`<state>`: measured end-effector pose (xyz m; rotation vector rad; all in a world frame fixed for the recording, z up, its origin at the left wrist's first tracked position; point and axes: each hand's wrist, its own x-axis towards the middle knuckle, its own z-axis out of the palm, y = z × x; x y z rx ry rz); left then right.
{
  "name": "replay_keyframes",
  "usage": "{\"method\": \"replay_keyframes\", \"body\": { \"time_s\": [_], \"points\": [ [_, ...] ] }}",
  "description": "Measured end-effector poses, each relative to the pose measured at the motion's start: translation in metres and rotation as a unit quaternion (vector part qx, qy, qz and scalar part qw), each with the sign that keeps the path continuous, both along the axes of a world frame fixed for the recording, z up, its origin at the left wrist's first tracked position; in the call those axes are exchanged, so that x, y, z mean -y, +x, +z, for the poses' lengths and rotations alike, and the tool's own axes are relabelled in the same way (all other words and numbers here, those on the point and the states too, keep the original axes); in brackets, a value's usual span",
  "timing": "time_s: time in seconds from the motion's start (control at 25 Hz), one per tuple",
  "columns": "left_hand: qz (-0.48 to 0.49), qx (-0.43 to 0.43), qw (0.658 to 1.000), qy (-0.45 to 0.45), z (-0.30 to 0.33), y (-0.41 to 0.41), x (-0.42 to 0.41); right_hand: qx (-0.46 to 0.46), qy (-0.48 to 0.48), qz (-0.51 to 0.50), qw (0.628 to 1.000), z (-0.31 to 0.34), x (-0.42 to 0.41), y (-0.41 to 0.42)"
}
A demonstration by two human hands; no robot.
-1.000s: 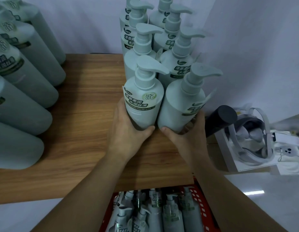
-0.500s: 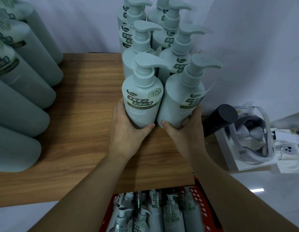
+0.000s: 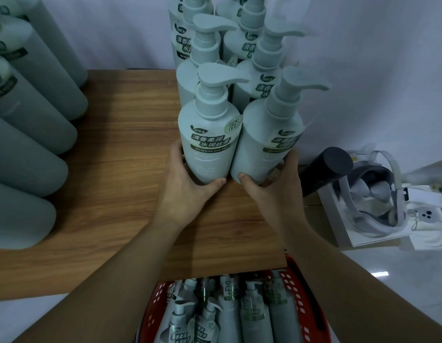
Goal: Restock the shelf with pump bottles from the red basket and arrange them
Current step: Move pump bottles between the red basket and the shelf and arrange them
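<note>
Over the last second the two front pump bottles slid a little farther back along the wooden shelf (image 3: 116,149), closing up against the rows behind them. The left hand (image 3: 187,191) stayed wrapped round the base of the left bottle (image 3: 208,142) and the right hand (image 3: 277,191) round the right bottle (image 3: 267,144). That right bottle was tilted rightward earlier and came more nearly upright, just beside its neighbour.
</note>
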<state>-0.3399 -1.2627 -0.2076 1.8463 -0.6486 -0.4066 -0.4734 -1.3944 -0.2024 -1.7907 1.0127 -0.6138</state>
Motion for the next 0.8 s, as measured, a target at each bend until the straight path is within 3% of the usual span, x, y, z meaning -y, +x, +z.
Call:
{"method": "replay_keyframes", "body": {
  "time_s": [0.8],
  "points": [
    [-0.020,-0.003,1.000,0.004,-0.0029,0.0045,-0.0015,0.018,0.008,0.015,1.000,-0.0004,-0.0024,-0.0042]
  ]
}}
